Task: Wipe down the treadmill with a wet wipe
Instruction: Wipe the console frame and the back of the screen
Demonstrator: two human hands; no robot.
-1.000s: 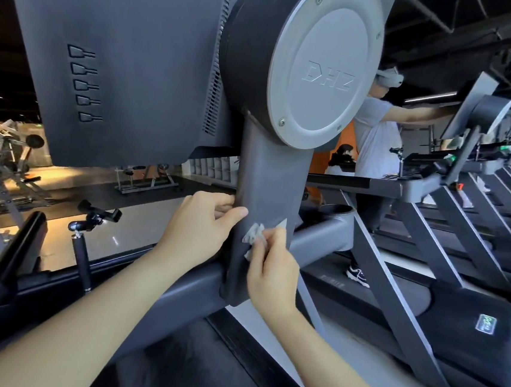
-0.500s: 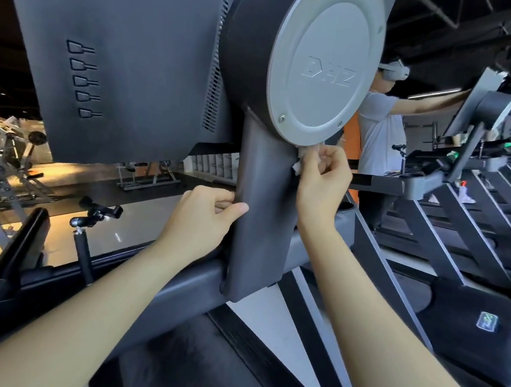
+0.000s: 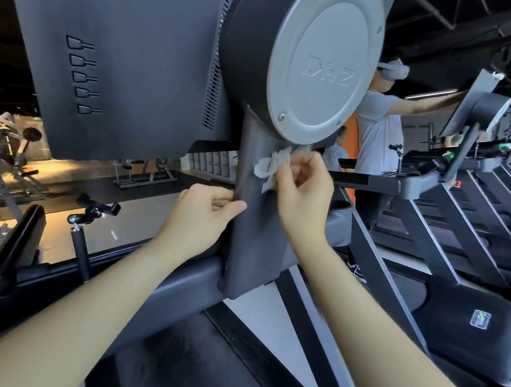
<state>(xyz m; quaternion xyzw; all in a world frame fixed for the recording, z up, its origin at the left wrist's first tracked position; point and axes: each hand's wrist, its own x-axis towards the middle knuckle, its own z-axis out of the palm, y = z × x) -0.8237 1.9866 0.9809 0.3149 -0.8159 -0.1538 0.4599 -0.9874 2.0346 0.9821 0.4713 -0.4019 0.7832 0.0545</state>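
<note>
Up at the right edge under the round cover [image 3: 325, 66] half a second ago, the right hand [image 3: 302, 194], pinching the crumpled wet wipe [image 3: 271, 166], now presses it on the upper face of the treadmill's post [image 3: 255, 246], whose left edge the left hand [image 3: 202, 216] still grips, so wiping likely continues downward.

A person [image 3: 375, 133] in grey stands beyond the right hand [image 3: 302, 191]; a black clamp [image 3: 98, 209] sits left of the left hand [image 3: 197, 219].
</note>
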